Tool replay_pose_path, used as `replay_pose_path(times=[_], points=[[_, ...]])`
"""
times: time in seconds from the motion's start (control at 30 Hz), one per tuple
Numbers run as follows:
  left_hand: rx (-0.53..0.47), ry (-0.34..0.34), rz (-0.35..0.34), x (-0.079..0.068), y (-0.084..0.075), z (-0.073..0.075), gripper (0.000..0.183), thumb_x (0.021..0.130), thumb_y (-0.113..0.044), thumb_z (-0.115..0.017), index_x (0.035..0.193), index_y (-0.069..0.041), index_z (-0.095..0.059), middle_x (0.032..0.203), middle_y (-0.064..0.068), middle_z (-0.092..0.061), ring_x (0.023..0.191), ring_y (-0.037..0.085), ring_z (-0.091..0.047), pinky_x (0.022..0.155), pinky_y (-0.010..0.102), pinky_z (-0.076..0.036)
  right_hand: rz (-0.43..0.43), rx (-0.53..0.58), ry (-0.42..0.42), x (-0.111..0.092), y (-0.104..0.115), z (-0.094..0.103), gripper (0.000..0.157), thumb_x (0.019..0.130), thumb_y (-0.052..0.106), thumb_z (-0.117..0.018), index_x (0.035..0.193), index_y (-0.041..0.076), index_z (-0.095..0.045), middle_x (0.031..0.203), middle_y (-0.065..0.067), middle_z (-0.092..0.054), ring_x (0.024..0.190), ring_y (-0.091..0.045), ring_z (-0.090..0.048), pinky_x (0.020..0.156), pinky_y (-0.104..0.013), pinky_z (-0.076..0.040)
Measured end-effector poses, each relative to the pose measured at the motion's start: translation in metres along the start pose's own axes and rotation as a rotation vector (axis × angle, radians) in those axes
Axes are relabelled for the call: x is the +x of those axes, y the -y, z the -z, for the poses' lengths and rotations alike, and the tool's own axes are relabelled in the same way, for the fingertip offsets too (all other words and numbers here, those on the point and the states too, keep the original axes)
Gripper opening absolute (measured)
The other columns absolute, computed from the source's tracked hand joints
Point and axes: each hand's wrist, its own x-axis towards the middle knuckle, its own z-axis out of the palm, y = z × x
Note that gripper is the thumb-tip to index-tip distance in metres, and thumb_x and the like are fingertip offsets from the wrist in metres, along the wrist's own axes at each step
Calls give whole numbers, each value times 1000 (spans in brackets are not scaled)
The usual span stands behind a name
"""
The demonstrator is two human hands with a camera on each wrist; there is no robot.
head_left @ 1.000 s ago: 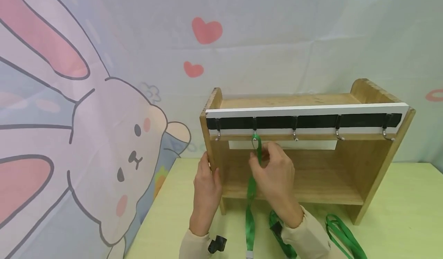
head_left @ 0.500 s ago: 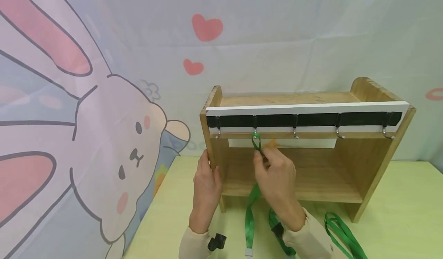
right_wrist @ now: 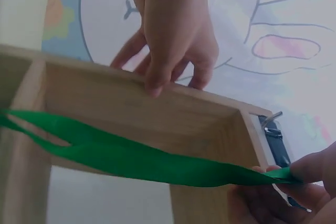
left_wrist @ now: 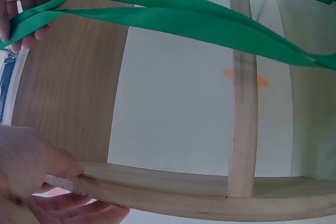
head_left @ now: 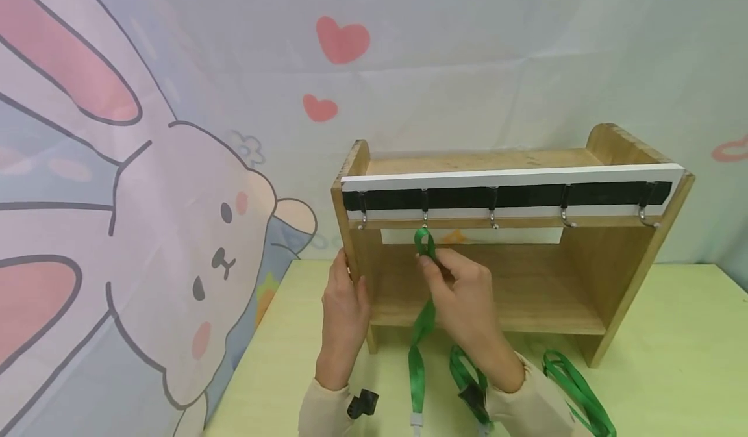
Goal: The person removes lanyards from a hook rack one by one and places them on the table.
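Observation:
My left hand (head_left: 341, 323) grips the left side panel of a small wooden shelf (head_left: 543, 325), thumb on the inner side and fingers outside. My right hand (head_left: 466, 300) pinches a green lanyard (head_left: 417, 372) just under its top loop. That small loop stands at the tip of the second metal hook (head_left: 425, 215) from the left, with the hook's end showing right above it. Below the hand the strap hangs down past the lower board to a pale clip (head_left: 416, 419) near the table. In the right wrist view, thumb and fingertips (right_wrist: 310, 169) close on the strap.
Several hooks line a black strip (head_left: 526, 197) on a white rail across the shelf's front. Two more green lanyards lie on the pale table, one (head_left: 461, 372) beside the right forearm and another (head_left: 575, 388) farther right. A printed cloth (head_left: 467, 99) hangs behind.
The right hand has shifted slightly, and the lanyard's loop, earlier around the hook's tip, now sits a little lower with the tip above it. The left hand stays on the side panel.

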Motion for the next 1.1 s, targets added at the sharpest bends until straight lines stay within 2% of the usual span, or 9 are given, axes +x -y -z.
replay_pose_path(times=[0.2, 0.4, 0.47, 0.6, 0.7, 0.83, 0.9, 1.0, 1.1], points=[[-1, -7, -19, -1, 3, -1, 52, 92, 13, -63, 139, 14, -40, 122, 32, -56, 108, 46, -64, 83, 53, -58, -157, 144, 112, -7, -5, -2, 15, 99, 3, -63, 101, 1, -78, 92, -10, -76, 71, -14, -67, 62, -24, -52], [-3, -17, -34, -1, 4, -1, 53, 91, 13, -64, 138, 15, -40, 122, 32, -56, 106, 46, -64, 81, 52, -59, -319, 185, 197, -15, -14, -8, 17, 99, 6, -64, 110, 0, -77, 104, -14, -75, 91, -22, -72, 77, -26, -54], [-3, -12, -31, -1, 3, -1, 53, 92, 13, -63, 139, 15, -40, 122, 32, -56, 106, 46, -64, 81, 52, -59, -353, 192, 212, -18, -18, -10, 18, 100, 7, -64, 111, 0, -76, 105, -15, -75, 88, -21, -72, 75, -24, -54], [-7, 1, -20, 0, 3, -1, 52, 93, 12, -62, 140, 14, -40, 124, 31, -56, 108, 45, -64, 83, 52, -58, -385, 207, 218, -25, -26, -14, 18, 99, 7, -64, 110, 0, -77, 107, -16, -75, 65, -16, -57, 61, -22, -44], [-13, 7, -19, 1, 2, 0, 52, 93, 12, -62, 140, 14, -40, 124, 31, -56, 107, 45, -64, 83, 52, -59, -393, 227, 214, -31, -31, -18, 18, 99, 8, -64, 109, 0, -77, 109, -15, -74, 64, -15, -53, 61, -22, -43], [-15, 10, -24, 2, 1, 0, 52, 93, 12, -62, 140, 15, -39, 123, 32, -56, 106, 45, -64, 81, 51, -59, -401, 268, 227, -40, -37, -22, 18, 99, 6, -63, 109, -3, -76, 111, -17, -73, 87, -21, -70, 73, -25, -54], [-15, 5, -30, 2, 0, 1, 52, 93, 12, -62, 139, 15, -39, 122, 32, -56, 105, 45, -64, 81, 52, -59, -400, 281, 248, -45, -40, -25, 18, 99, 5, -63, 108, -4, -76, 110, -18, -73, 103, -27, -70, 84, -32, -58], [-14, -4, -37, 1, 0, 1, 52, 92, 13, -62, 139, 15, -40, 121, 32, -56, 105, 46, -64, 82, 54, -58, -398, 292, 294, -52, -45, -27, 18, 99, 6, -64, 104, -6, -76, 107, -20, -73, 108, -30, -68, 92, -39, -56], [-18, 2, -29, 1, -1, 1, 52, 92, 13, -62, 139, 14, -40, 120, 31, -57, 104, 45, -64, 80, 53, -59, -389, 296, 337, -59, -50, -30, 18, 99, 7, -64, 101, -6, -76, 104, -19, -74, 104, -27, -69, 89, -34, -56]])
